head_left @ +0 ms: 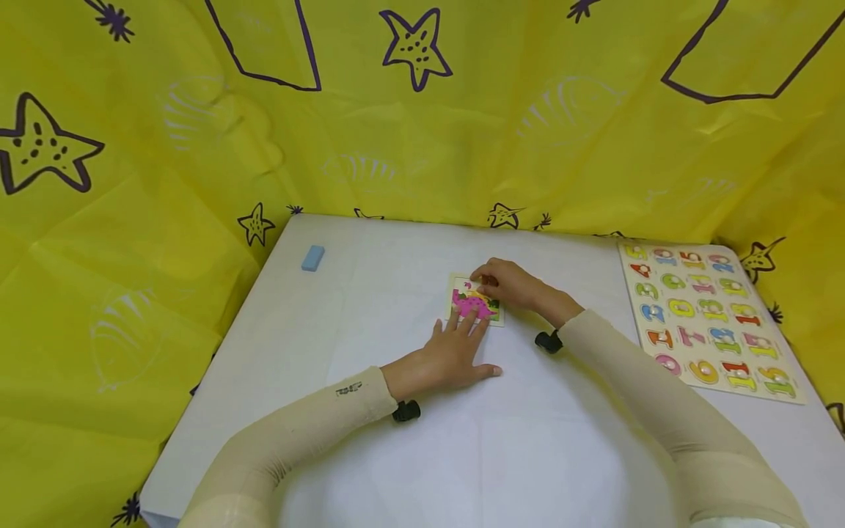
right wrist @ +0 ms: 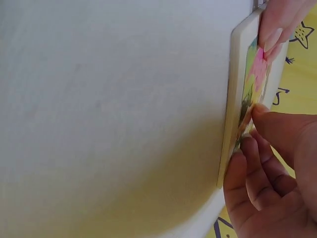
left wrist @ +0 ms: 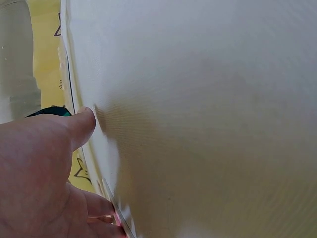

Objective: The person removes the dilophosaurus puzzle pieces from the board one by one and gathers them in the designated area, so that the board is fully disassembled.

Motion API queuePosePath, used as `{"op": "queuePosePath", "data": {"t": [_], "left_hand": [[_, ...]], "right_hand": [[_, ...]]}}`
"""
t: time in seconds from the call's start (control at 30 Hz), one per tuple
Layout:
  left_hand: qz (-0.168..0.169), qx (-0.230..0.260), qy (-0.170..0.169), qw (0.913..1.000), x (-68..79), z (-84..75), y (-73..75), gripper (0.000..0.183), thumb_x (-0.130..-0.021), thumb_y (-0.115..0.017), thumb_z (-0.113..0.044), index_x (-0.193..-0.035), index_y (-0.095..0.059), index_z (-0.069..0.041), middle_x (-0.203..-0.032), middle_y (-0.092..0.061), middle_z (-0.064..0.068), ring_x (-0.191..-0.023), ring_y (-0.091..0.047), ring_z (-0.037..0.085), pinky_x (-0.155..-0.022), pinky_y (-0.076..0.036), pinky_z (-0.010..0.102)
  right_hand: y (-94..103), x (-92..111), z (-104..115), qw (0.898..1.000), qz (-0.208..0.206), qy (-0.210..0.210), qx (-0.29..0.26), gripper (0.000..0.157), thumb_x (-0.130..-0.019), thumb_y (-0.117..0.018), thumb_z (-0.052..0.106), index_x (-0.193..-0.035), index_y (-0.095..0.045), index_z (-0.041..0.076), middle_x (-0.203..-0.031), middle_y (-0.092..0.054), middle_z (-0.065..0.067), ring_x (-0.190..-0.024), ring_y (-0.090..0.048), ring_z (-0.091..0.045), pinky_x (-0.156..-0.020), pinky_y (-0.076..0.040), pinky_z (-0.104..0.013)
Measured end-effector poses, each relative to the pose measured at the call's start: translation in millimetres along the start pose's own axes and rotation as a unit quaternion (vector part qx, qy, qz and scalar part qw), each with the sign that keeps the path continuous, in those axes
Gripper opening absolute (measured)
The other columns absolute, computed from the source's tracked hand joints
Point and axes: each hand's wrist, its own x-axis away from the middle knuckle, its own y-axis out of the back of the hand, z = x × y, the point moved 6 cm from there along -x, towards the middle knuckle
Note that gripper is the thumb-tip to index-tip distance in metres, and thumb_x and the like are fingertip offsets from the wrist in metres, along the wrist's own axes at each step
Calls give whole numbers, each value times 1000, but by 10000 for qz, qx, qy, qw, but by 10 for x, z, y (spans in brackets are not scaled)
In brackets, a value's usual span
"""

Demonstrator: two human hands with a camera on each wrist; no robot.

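Head view: a small puzzle [head_left: 470, 301], worked from two sides

Around everything I see a yellow sheet [head_left: 462, 147], creased and printed with starfish and fish, hung behind the table [head_left: 488, 469] and down both sides. The tabletop is white, with faint fold lines; it looks smooth, so I'd expect a light thing to slide on it.

The number board [head_left: 673, 324] lies at the right edge, well apart from the puzzle, its coloured numerals in rows.

The left hand [head_left: 452, 359] rests its fingertips on the puzzle's near part, fingers straight and spread, thumb out to the side. The right hand [head_left: 518, 286] is curled at the far right corner, its thumb and fingers pinching there.

The puzzle, a pink dinosaur in a pale frame, lies on the table a little beyond the middle. I judge it light and stiff, thin wood perhaps, with a slightly slick face, sturdy except at thin corners. I'd take it by opposite frame edges.

The blue block [head_left: 313, 258] sits alone near the far left corner.

Smallest is what looks like a piece [right wrist: 244, 128] in the right hand's pinch; I'd hold it by its rim. Fingers half hide it, and I cannot tell whether it is raised from the frame.
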Motion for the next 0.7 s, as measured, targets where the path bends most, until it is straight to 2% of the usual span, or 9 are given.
{"op": "queuePosePath", "data": {"t": [0.23, 0.7], "left_hand": [[-11, -6, -24, 10000, -3, 4, -5, 96, -100, -53, -71, -171, -19, -16, -178, -12, 9, -163, -8, 42, -126, -21, 65], [-66, -3, -46, 10000, 15, 7, 13, 96, -100, -55, -70, -170, -20, -16, -178, -14, 10, -163, -10, 42, -126, -23, 64]], "right_hand": [[-13, -17, -18, 10000, -65, 32, 18, 27, -105, -64, 8, -130, -65, -2, -112, -61, -18, -102, -58, -30, -97, -50, -48], [-53, -21, -18, 9997, -135, -105, -183, 27, -107, -60, 8, -131, -63, -4, -122, -55, -23, -115, -58, -38, -107, -48, -55]]}}
